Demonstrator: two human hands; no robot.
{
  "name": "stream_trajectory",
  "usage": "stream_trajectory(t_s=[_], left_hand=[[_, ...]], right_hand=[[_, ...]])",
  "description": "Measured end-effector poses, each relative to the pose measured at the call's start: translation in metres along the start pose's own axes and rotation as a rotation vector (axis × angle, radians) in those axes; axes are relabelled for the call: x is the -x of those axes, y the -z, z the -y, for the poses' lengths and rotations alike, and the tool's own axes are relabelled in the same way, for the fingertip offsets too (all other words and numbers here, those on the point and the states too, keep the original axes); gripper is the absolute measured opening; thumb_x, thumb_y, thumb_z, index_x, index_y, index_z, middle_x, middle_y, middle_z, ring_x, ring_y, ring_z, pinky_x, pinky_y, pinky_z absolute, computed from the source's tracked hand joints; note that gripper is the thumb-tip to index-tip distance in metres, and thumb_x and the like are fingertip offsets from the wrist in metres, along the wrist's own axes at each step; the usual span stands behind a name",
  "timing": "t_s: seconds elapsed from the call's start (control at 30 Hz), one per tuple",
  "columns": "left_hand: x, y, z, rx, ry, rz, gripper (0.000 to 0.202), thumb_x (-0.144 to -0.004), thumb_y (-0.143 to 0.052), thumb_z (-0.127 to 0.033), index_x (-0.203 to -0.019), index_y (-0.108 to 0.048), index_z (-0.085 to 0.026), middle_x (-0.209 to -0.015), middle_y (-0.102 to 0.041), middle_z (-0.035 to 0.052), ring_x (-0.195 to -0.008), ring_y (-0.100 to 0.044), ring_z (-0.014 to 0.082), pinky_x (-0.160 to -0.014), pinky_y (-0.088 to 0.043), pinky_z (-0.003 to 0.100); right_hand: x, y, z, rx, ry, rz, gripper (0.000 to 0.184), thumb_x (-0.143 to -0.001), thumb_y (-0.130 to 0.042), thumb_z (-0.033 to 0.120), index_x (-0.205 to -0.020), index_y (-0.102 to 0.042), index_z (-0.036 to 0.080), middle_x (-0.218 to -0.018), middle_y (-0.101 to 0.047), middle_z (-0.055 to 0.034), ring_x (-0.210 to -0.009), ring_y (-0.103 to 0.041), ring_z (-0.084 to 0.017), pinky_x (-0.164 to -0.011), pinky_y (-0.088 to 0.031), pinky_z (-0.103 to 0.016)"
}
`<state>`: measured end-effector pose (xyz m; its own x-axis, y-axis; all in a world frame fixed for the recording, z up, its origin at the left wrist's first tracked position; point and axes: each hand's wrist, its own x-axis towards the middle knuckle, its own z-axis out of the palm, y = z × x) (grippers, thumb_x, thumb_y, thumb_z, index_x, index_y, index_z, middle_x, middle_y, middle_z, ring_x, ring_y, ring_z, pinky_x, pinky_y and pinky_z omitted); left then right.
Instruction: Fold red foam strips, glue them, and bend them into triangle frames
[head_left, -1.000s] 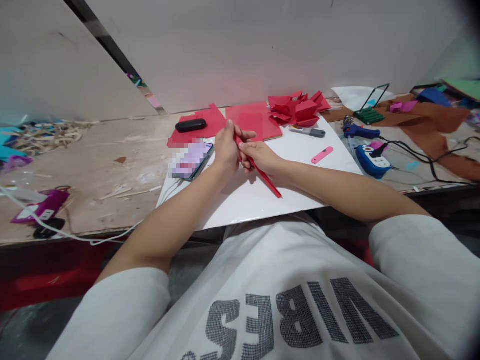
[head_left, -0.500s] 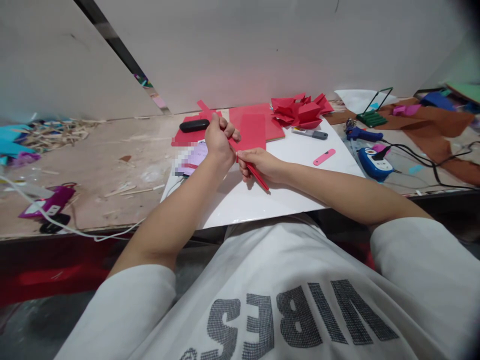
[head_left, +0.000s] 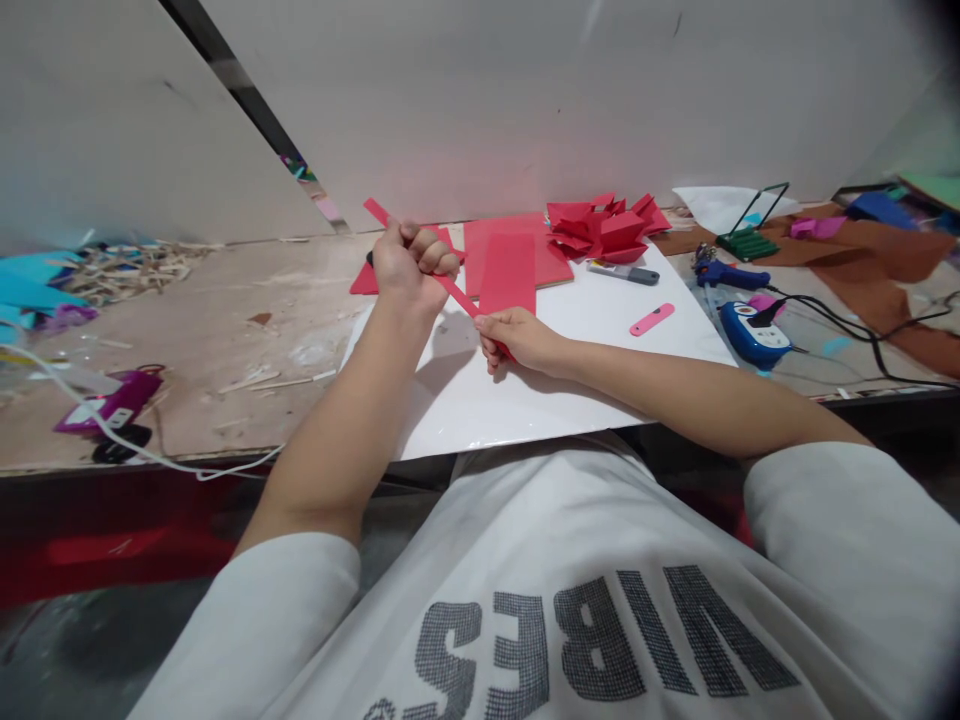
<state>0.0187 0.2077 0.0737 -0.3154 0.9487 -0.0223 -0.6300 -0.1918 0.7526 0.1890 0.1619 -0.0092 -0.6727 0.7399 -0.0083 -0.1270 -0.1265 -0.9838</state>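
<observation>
A narrow red paper strip [head_left: 459,296] runs slantwise between my two hands, above the white board [head_left: 517,405]. My left hand [head_left: 412,262] is closed around its upper part, and the strip's far end sticks out past the knuckles. Lower down and to the right, my right hand [head_left: 517,338] pinches the strip between thumb and fingers; the end beyond is mostly hidden by the hand. Red paper sheets [head_left: 508,270] lie behind my hands. A black object behind my left hand is almost wholly covered.
Folded red paper pieces [head_left: 606,230] are heaped at the back. A grey utility knife [head_left: 624,272] and a pink cutter [head_left: 652,320] lie on the board's right. Further right are a blue glue gun [head_left: 731,272] and a blue power socket [head_left: 754,335]. A purple device [head_left: 112,402] sits left.
My left hand has moved up and left, away from my right hand, so more strip shows between them. The red end below my right hand has shortened.
</observation>
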Motion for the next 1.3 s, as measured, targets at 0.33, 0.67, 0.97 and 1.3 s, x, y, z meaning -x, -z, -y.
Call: stream_trajectory(t_s=[0.33, 0.67, 0.97, 1.3], left_hand=[[-0.012, 0.009, -0.018, 0.255, 0.136, -0.103, 0.057, -0.125, -0.031, -0.033, -0.069, -0.033, -0.024, -0.05, -0.018, -0.0087, -0.037, -0.014, 0.0083, -0.04, -0.018, 0.026], [-0.008, 0.011, -0.024, 0.314, 0.128, -0.03, 0.059, -0.126, -0.033, -0.046, -0.071, -0.035, -0.025, -0.048, -0.023, -0.008, -0.036, -0.018, 0.0098, -0.038, -0.021, 0.025], [0.0, 0.01, -0.018, 0.214, 0.151, 0.064, 0.07, -0.122, -0.025, -0.072, -0.071, -0.04, -0.026, -0.052, -0.019, -0.0035, -0.048, -0.023, 0.0153, -0.048, -0.018, 0.035], [-0.022, 0.022, -0.014, 0.139, 0.141, 0.046, 0.067, -0.12, -0.029, -0.072, -0.07, -0.04, -0.029, -0.052, -0.021, -0.001, -0.052, -0.027, 0.0201, -0.052, -0.02, 0.039]], right_hand=[[0.004, 0.0, -0.003, -0.046, 0.001, -0.018, 0.053, -0.118, -0.067, 0.035, -0.069, -0.06, 0.018, -0.059, -0.059, 0.0009, -0.051, -0.064, -0.013, -0.05, -0.058, -0.022], [0.011, 0.004, 0.018, -0.147, -0.184, 0.033, 0.052, -0.127, -0.037, 0.037, -0.1, -0.074, 0.014, -0.079, -0.077, -0.008, -0.059, -0.073, -0.019, -0.053, -0.06, -0.028], [0.014, 0.008, 0.027, -0.272, -0.193, 0.203, 0.048, -0.127, -0.036, 0.032, -0.113, -0.077, 0.01, -0.068, -0.064, 0.0004, -0.063, -0.071, -0.016, -0.075, -0.068, -0.029], [0.007, 0.013, 0.003, -0.174, -0.08, 0.204, 0.037, -0.122, -0.055, 0.028, -0.093, -0.072, 0.013, -0.065, -0.07, -0.0035, -0.058, -0.073, -0.018, -0.054, -0.062, -0.027]])
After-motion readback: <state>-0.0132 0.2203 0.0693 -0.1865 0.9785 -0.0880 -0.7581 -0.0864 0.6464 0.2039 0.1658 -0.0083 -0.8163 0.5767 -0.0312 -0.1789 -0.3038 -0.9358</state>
